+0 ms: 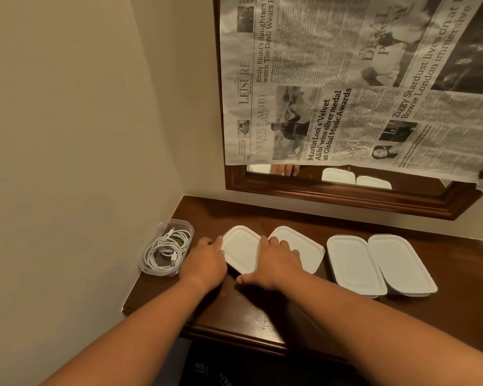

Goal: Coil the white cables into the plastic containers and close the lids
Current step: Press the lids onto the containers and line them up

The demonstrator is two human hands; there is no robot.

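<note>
A brown wooden surface (262,310) runs across the lower middle of the frame. At its left end sits a clear open container (179,222) with no lid. The white cables (165,249) lie coiled inside it.

Just right of it is a closed container (241,250) with a white lid. The left grip (207,260) holds the left edge of this closed container, with its fingers bent around the side. The right grip (276,263) holds its right side. The thumb lies along the near edge and the fingers bend down over the far right edge, where they touch the second closed container (304,252).

Two more closed containers (354,263) sit side by side to the right, touching each other.

Above, a mirror (346,201) in a brown frame hangs on the wall. A newspaper (346,79) covers most of it.
</note>
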